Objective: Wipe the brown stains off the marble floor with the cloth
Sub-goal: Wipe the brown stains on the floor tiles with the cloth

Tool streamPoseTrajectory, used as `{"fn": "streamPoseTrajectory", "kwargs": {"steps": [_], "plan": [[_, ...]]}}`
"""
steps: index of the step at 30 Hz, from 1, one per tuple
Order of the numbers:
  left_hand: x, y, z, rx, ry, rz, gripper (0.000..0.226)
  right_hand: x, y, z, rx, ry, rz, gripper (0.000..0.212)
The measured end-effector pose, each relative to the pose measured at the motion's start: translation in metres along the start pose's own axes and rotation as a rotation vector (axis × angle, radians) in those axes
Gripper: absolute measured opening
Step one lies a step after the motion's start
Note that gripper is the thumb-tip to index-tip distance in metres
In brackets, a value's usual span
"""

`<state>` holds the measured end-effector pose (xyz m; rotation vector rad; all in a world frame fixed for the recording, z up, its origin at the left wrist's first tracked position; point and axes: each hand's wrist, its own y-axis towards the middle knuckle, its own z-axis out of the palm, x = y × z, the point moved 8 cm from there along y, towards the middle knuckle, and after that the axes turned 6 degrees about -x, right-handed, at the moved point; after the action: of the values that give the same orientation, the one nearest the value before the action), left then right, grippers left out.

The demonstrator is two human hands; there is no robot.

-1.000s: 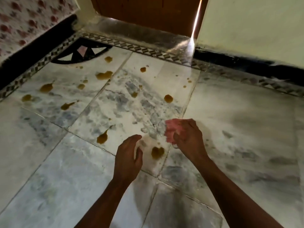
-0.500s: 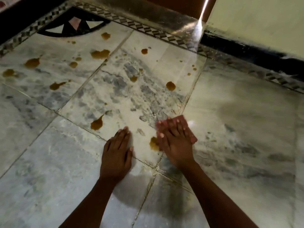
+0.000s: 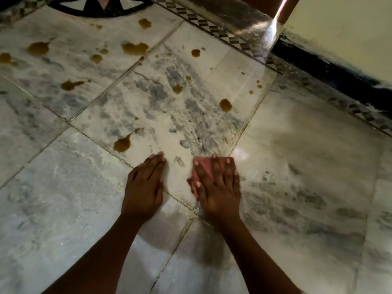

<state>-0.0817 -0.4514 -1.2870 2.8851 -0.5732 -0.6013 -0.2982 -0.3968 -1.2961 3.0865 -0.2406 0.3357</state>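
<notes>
The right hand (image 3: 216,183) lies flat, fingers spread, pressing a pink cloth (image 3: 206,167) against the marble floor (image 3: 297,166). The cloth shows between and beyond the fingers, its far edge near a tile joint. The left hand (image 3: 145,185) rests palm down on bare marble just beside it, at 9 o'clock from the cloth, fingers together and holding nothing; a strip of floor separates the two hands. A tear-shaped brown stain (image 3: 122,143) sits at 11 o'clock from the left hand, close to its fingertips. A round brown stain (image 3: 225,105) lies at 12 o'clock from the cloth, well apart. More brown stains (image 3: 134,48) scatter across the far tiles toward 11 o'clock, near a dark patterned border (image 3: 214,30). A black skirting (image 3: 331,71) runs under the pale wall (image 3: 350,28) at 2 o'clock.
</notes>
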Motion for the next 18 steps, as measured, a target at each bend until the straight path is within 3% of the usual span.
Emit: {"fn": "streamPoseTrajectory", "kwargs": {"steps": [2,7,9,14,16,18], "plan": [[-0.001,-0.001,-0.001,0.008,0.012,-0.001,0.061,-0.022,-0.021,-0.003,0.009,-0.004,0.026,0.064],[0.000,-0.002,0.002,-0.015,0.007,-0.003,0.061,-0.050,0.026,-0.002,-0.092,0.064,0.376,0.071],[0.002,-0.003,0.003,-0.021,0.009,-0.010,0.061,-0.019,0.045,0.004,-0.058,0.068,0.309,0.068],[0.002,-0.006,0.002,0.002,0.014,-0.016,0.061,0.020,-0.025,-0.002,0.086,-0.012,-0.162,0.062],[0.001,-0.007,0.002,0.004,0.015,-0.013,0.061,-0.005,-0.046,-0.006,0.099,-0.018,-0.150,0.062],[0.001,-0.008,0.002,-0.003,0.011,-0.018,0.061,-0.031,-0.034,-0.007,0.057,-0.017,-0.011,0.064]]}}
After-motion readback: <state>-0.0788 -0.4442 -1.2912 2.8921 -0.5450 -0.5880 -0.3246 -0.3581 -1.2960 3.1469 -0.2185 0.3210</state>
